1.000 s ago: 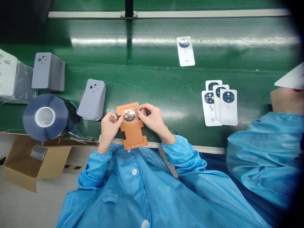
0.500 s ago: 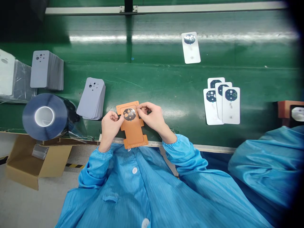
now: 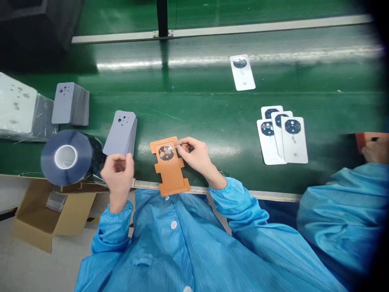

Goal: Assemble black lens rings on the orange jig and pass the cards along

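An orange phone-shaped fixture (image 3: 172, 174) lies on the green bench in front of me. A dark round camera-area piece with holes (image 3: 166, 153) sits at its upper end. My right hand (image 3: 194, 154) touches the fixture's upper right corner, thumb and forefinger pinched together; anything between them is too small to make out. To the left of the fixture, my left hand (image 3: 118, 174) is raised with curled fingers, slightly blurred. It is by the lower end of a fanned stack of grey phone-back sheets (image 3: 121, 134). What it may hold is hidden.
A roll of bluish film (image 3: 50, 160), another grey stack (image 3: 63, 107) and a plastic-wrapped white stack (image 3: 18, 109) stand left. Several white panels (image 3: 294, 142) overlap at right; one white panel (image 3: 243, 75) lies farther back. A cardboard box (image 3: 33, 227) is below. A co-worker's sleeve (image 3: 346, 211) is at right.
My left hand has left the fixture and moved left to the grey stack. The right hand stays at the fixture's corner. The camera view has shifted slightly. A co-worker's hand now shows at right.
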`<state>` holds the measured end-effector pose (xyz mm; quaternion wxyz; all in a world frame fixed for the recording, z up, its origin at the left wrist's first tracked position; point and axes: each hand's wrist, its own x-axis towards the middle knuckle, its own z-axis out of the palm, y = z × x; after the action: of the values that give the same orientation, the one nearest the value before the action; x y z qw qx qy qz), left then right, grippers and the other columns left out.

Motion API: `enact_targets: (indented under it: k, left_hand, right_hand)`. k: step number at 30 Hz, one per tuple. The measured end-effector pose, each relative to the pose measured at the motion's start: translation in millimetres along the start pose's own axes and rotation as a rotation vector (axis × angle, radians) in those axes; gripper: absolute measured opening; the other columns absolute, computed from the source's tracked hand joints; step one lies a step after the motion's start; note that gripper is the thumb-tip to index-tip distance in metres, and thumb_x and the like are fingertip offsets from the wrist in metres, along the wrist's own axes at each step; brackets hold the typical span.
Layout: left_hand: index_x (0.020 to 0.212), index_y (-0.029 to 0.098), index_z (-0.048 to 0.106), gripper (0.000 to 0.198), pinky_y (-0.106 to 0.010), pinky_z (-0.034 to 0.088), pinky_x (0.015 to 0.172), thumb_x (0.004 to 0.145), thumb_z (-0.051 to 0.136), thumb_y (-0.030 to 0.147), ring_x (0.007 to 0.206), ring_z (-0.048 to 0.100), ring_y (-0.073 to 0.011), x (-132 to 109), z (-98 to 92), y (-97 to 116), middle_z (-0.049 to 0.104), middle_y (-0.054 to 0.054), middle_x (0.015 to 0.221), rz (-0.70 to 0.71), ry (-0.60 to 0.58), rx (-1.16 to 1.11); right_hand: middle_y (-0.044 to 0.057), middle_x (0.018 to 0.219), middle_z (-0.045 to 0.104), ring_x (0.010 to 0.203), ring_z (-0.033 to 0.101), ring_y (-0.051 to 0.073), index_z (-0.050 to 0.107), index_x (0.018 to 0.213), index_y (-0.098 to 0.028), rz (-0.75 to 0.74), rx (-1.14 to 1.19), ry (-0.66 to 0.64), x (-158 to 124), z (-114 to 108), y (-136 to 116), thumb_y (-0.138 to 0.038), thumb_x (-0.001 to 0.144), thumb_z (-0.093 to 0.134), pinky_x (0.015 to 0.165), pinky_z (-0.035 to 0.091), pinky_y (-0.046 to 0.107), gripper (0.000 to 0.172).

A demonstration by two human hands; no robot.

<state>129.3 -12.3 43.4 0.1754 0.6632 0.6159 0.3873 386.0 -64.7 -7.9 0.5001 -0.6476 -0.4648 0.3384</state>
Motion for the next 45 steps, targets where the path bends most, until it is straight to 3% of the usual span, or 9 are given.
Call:
enact_targets:
  k: [2,6,14,20,23,29,35,41,45]
  left_hand:
    - [0.105,0.02,0.068,0.027,-0.038,0.055,0.088,0.092,0.071,0.043,0.096,0.065,-0.0227,18,-15.1,-10,0.066,-0.007,0.103,0.105,0.092,0.215]
    - [0.131,0.013,0.067,0.059,-0.056,0.041,0.117,0.087,0.077,0.05,0.133,0.053,-0.0394,53,-28.4,-31,0.06,-0.02,0.138,0.163,0.02,0.466]
    - [0.1,0.017,0.078,0.039,-0.058,0.041,0.114,0.087,0.073,0.053,0.131,0.051,-0.0411,70,-26.2,-43,0.06,-0.02,0.138,0.14,-0.048,0.509]
    - [0.089,0.019,0.069,0.025,-0.047,0.053,0.099,0.083,0.076,0.042,0.098,0.065,-0.0253,79,-35.0,-35,0.068,-0.008,0.099,0.007,0.058,0.077]
    - [0.095,0.02,0.059,0.029,-0.034,0.057,0.086,0.082,0.078,0.037,0.082,0.067,-0.0155,66,-39.8,-16,0.066,-0.002,0.09,-0.079,0.083,-0.287]
    - [0.103,0.023,0.053,0.035,-0.027,0.058,0.091,0.082,0.081,0.026,0.104,0.073,-0.0151,-17,-13.9,24,0.069,-0.005,0.107,-0.099,-0.138,-0.572]
    - [0.102,0.024,0.048,0.028,-0.026,0.061,0.076,0.093,0.074,0.031,0.088,0.074,-0.0137,-88,21.8,17,0.069,-0.005,0.106,-0.032,-0.34,-0.597]
    - [0.126,0.022,0.062,0.025,-0.052,0.05,0.115,0.101,0.062,0.026,0.135,0.059,-0.0281,-70,24.8,0,0.064,-0.015,0.137,0.393,-0.358,-0.17]
    - [0.122,0.019,0.068,0.023,-0.059,0.036,0.126,0.104,0.054,0.024,0.157,0.036,-0.0343,-42,41.7,3,0.045,-0.017,0.161,0.477,-0.382,-0.032]
  right_hand:
    - [-0.003,0.066,0.06,0.059,0.052,0.013,0.075,0.089,-0.019,-0.001,0.001,-0.002,0,0,-1,-0.03,0.086,0.065,0.062,0.046,0.029,0.015]
    - [-0.002,0.064,0.06,0.059,0.053,0.013,0.076,0.088,-0.019,-0.001,-0.024,-0.01,0,-1,-3,-0.032,0.085,0.066,0.062,0.046,0.03,0.016]
    - [-0.001,0.065,0.061,0.06,0.054,0.014,0.076,0.088,-0.019,0.007,-0.027,-0.003,2,-2,-5,-0.035,0.085,0.065,0.062,0.048,0.03,0.019]
    - [-0.001,0.064,0.062,0.058,0.054,0.014,0.077,0.087,-0.018,0.005,-0.027,0.001,3,-1,-3,-0.036,0.084,0.066,0.062,0.048,0.03,0.021]
    - [0.001,0.069,0.067,0.063,0.057,0.015,0.077,0.088,-0.018,0.034,0.017,-0.001,3,1,-3,-0.037,0.085,0.069,0.064,0.05,0.031,0.021]
    - [0.008,0.106,0.079,0.088,0.075,0.021,0.07,0.126,-0.021,0.079,0.465,-0.239,3,5,-21,-0.053,0.083,0.081,0.086,0.063,0.039,0.055]
    - [0.008,0.125,0.076,0.113,0.075,0.027,0.06,0.14,-0.026,0.041,0.482,-0.374,-1,-2,-46,-0.045,0.081,0.087,0.101,0.063,0.044,0.068]
    - [0.006,0.115,0.078,0.102,0.077,0.025,0.052,0.149,-0.029,0.046,0.379,-0.33,-4,-30,-42,-0.046,0.082,0.086,0.09,0.066,0.039,0.077]
    - [0.006,0.111,0.077,0.1,0.076,0.025,0.054,0.144,-0.029,0.031,0.309,-0.152,-2,-52,-28,-0.052,0.079,0.088,0.092,0.065,0.042,0.077]
